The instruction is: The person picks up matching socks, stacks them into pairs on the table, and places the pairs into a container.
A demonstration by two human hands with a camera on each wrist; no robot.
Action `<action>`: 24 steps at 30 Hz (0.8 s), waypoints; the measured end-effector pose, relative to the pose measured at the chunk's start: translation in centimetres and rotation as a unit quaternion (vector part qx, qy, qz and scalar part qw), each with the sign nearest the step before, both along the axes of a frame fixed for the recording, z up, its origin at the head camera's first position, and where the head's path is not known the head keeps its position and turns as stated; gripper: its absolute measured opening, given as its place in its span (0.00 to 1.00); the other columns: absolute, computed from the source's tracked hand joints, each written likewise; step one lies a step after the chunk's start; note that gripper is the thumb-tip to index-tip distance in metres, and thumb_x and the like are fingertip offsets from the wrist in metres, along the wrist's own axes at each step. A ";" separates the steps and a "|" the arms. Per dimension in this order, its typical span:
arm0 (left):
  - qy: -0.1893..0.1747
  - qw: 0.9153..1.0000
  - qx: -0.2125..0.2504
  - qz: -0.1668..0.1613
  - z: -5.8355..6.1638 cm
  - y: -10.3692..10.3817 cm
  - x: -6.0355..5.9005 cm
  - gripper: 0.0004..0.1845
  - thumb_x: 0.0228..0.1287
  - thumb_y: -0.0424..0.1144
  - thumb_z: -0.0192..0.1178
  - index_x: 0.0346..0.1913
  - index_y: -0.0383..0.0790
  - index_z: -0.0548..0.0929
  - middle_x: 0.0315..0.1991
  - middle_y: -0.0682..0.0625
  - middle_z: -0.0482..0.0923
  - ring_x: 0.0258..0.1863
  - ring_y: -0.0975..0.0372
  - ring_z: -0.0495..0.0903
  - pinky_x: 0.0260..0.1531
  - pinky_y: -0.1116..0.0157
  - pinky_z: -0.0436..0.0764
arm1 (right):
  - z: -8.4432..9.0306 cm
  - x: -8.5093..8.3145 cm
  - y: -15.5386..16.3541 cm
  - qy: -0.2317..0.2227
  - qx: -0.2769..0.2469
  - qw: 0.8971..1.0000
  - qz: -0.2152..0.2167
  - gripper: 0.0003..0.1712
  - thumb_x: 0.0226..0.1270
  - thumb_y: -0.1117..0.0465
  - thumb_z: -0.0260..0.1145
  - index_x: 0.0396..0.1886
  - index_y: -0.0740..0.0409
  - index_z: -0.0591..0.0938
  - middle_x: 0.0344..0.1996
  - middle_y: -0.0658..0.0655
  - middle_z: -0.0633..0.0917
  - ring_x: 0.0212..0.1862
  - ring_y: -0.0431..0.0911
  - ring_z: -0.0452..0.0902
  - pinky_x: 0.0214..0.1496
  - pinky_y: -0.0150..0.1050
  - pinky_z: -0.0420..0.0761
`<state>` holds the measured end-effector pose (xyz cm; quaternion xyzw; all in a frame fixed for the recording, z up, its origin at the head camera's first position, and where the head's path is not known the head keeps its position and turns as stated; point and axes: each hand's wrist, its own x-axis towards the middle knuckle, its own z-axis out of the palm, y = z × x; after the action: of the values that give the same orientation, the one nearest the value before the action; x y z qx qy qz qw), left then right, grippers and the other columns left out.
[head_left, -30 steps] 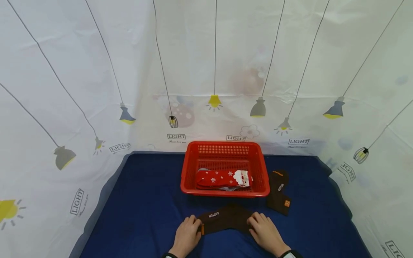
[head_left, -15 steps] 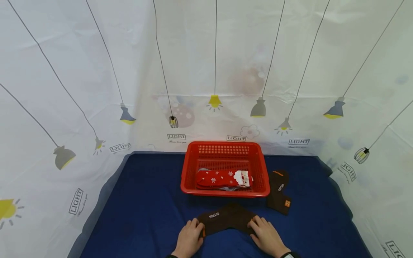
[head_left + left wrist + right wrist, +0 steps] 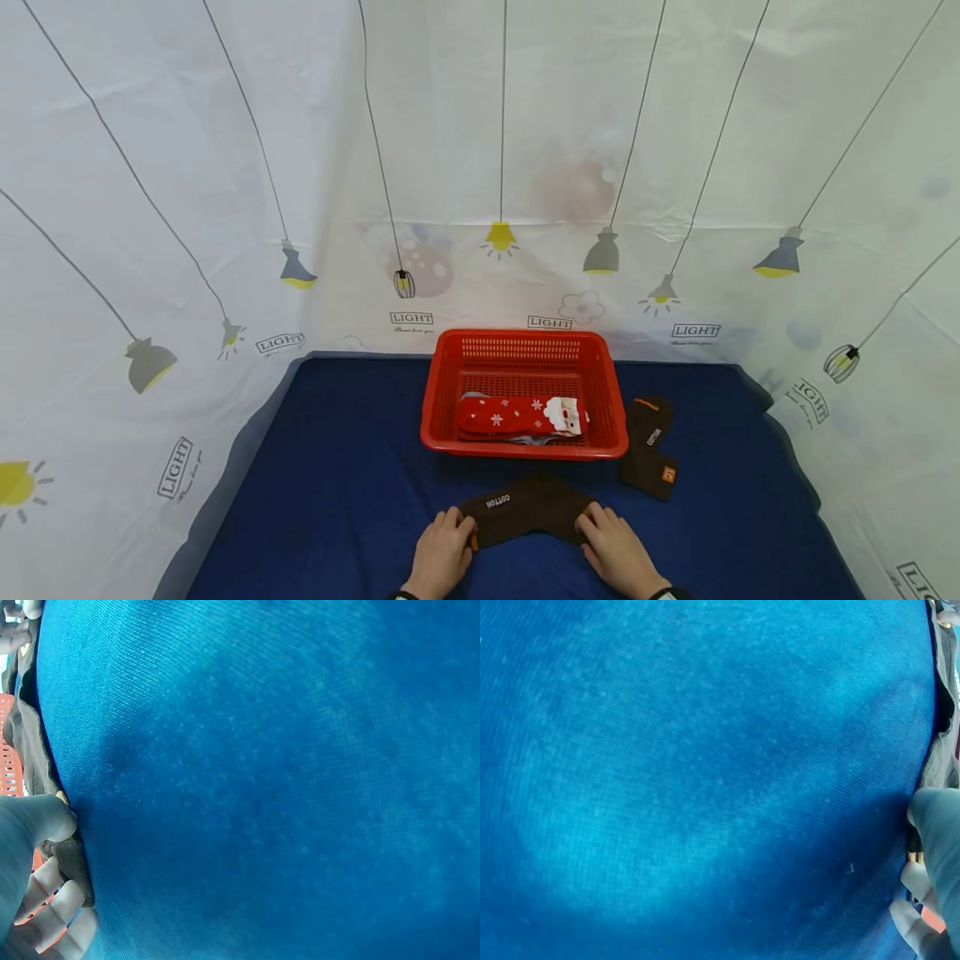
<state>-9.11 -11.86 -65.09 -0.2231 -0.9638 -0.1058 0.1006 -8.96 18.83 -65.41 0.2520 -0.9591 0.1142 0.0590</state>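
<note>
A dark brown sock (image 3: 528, 508) with white COTTON lettering lies bent on the blue cloth, just in front of a red basket. Its left end, near an orange stripe, is pinched by my left hand (image 3: 442, 550). My right hand (image 3: 621, 550) holds the right end, where a bit of orange shows by the fingers. In the left wrist view, the thumb (image 3: 52, 817) lies over the sock's edge. The right wrist view has the right thumb (image 3: 936, 814) against the sock, with some fingers cut off by the frame. A second brown sock (image 3: 647, 450) lies flat right of the basket.
The red plastic basket (image 3: 525, 451) stands at the back middle of the blue cloth (image 3: 337, 467). Inside it lie red socks (image 3: 510, 417) with snowflakes and a Santa face, over something grey. A pale lamp-printed sheet (image 3: 450, 167) rises behind and at both sides.
My left hand has shifted slightly right and nearer at the sock's left end. The right fingers have moved a little, and orange now shows beside them. The basket and second sock stay put.
</note>
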 end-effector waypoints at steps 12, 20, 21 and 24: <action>0.061 0.998 0.012 -0.006 -0.3 0.2 -0.2 0.15 0.32 0.35 0.69 0.24 0.50 0.72 0.22 0.55 0.64 0.20 0.63 0.65 0.19 0.69 0.65 | -0.1 -0.2 -0.5 0.010 0.014 1.000 -0.006 0.15 0.48 0.59 0.70 0.30 0.47 0.72 0.29 0.46 0.68 0.28 0.40 0.62 0.25 0.33 0.62; 0.070 0.998 0.007 0.000 0.0 0.3 -0.7 0.15 0.32 0.35 0.67 0.23 0.50 0.71 0.21 0.55 0.65 0.20 0.62 0.67 0.19 0.68 0.65 | 0.6 -0.6 -0.4 0.031 0.022 0.999 -0.002 0.14 0.46 0.61 0.70 0.28 0.47 0.72 0.26 0.44 0.69 0.28 0.40 0.65 0.25 0.33 0.64; 0.074 0.997 0.007 0.000 0.1 0.3 -0.8 0.14 0.32 0.35 0.67 0.23 0.50 0.71 0.21 0.55 0.65 0.20 0.62 0.67 0.19 0.68 0.65 | 0.7 -0.7 -0.3 0.038 0.020 0.999 -0.001 0.15 0.45 0.61 0.71 0.28 0.47 0.72 0.26 0.44 0.69 0.28 0.40 0.65 0.25 0.33 0.63; 0.080 0.997 0.006 -0.001 0.5 0.3 -0.9 0.14 0.33 0.36 0.67 0.23 0.50 0.71 0.21 0.55 0.65 0.19 0.61 0.67 0.19 0.67 0.66 | 0.8 -0.8 -0.1 0.056 0.015 0.998 0.000 0.15 0.44 0.61 0.71 0.27 0.47 0.72 0.26 0.44 0.69 0.28 0.40 0.65 0.25 0.33 0.64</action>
<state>-10.03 -11.57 -64.57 -0.2310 -0.9518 -0.0937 0.1789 -9.78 18.69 -64.59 0.2587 -0.9560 0.0851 0.1090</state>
